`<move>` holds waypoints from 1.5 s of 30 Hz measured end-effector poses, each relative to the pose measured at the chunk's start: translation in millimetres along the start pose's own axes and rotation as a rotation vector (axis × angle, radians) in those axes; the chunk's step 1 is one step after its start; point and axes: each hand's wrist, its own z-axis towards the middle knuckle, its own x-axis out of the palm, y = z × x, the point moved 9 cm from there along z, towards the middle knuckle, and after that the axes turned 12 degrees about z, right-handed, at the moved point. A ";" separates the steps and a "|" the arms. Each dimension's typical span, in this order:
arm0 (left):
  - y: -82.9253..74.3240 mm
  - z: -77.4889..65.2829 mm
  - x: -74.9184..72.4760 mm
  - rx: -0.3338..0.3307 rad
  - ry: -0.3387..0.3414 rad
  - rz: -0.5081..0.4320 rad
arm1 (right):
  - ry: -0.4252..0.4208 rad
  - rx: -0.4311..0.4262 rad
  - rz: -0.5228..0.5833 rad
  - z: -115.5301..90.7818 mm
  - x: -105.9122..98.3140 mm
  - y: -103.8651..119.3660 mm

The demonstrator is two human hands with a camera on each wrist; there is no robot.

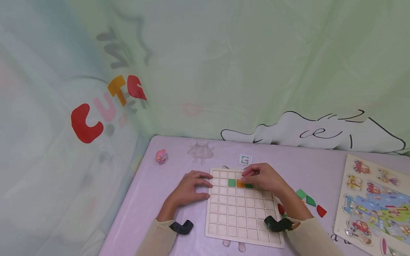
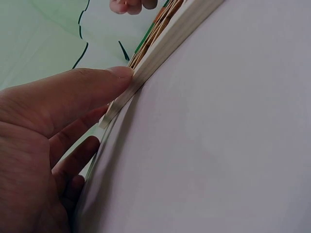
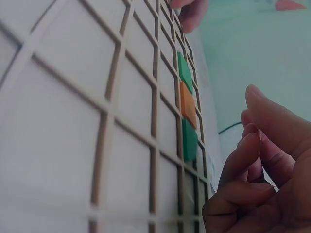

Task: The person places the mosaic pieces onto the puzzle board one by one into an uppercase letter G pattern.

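A wooden grid board (image 1: pixel 224 209) lies on the table. In its second row from the back sit a green square tile (image 1: pixel 232 182), an orange tile (image 1: pixel 240 183) and another green piece (image 3: pixel 190 141) with a rounded corner. At the board's left edge rests my left hand (image 1: pixel 189 188), fingers spread; the left wrist view has its thumb touching the wooden rim. Over the back rows hovers my right hand (image 1: pixel 264 177), loosely bent, with nothing visible between thumb and fingers in the right wrist view.
Loose green pieces (image 1: pixel 310 201) and a red piece (image 1: pixel 321 211) lie right of the board, some partly behind the right forearm. A small pattern card (image 1: pixel 245 159) is behind it. A pink figurine (image 1: pixel 161 156) stands back left; a picture puzzle board (image 1: pixel 341 199) lies far right.
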 end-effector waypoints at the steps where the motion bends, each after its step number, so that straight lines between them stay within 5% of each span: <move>1: 0.2 0.1 0.4 -0.002 0.004 0.000 | 0.000 0.003 -0.009 -1.5 -3.6 -0.1; 25: 2.6 0.1 2.9 -0.008 0.007 0.021 | -0.006 0.039 -0.338 -62.0 -125.0 -31.7; 45: 3.4 -0.1 3.2 0.006 -0.004 0.023 | 0.099 0.177 -0.350 -72.5 -153.4 -85.1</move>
